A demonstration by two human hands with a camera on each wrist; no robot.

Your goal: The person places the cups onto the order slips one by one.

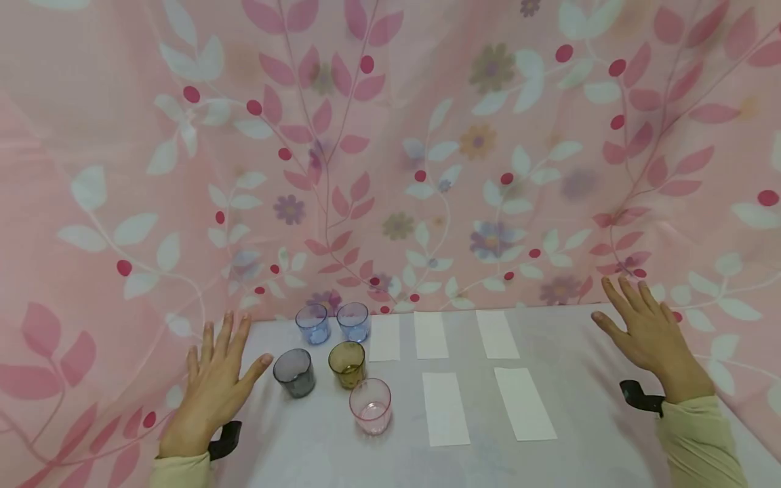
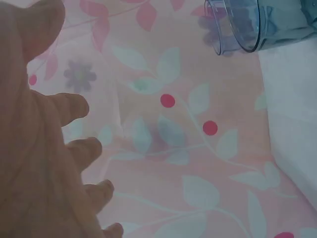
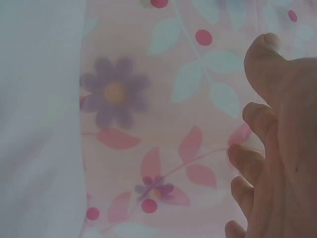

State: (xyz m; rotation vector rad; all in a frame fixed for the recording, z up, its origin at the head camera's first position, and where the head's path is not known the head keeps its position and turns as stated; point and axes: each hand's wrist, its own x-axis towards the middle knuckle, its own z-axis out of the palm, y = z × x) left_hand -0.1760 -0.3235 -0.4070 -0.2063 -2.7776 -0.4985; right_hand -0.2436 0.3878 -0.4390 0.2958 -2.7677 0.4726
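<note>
My left hand (image 1: 215, 386) is spread over the table's left edge with nothing in it, its thumb just left of a grey glass cup (image 1: 295, 374). Right of that cup stands an olive-brown cup (image 1: 348, 366), and nearer to me a clear pink cup (image 1: 371, 408). Two blue cups (image 1: 314, 325) (image 1: 354, 323) stand side by side at the back. In the left wrist view, overlapping glass cups (image 2: 247, 25) show at the upper right. My right hand (image 1: 647, 332), fingers spread and holding nothing, is over the table's right side, well away from the cups.
Several white paper strips lie on the white table (image 1: 579, 407), among them a front strip (image 1: 445, 410), a front-right strip (image 1: 526, 404) and a back strip (image 1: 431, 335). A pink floral curtain (image 1: 390, 169) hangs behind the table and along both sides.
</note>
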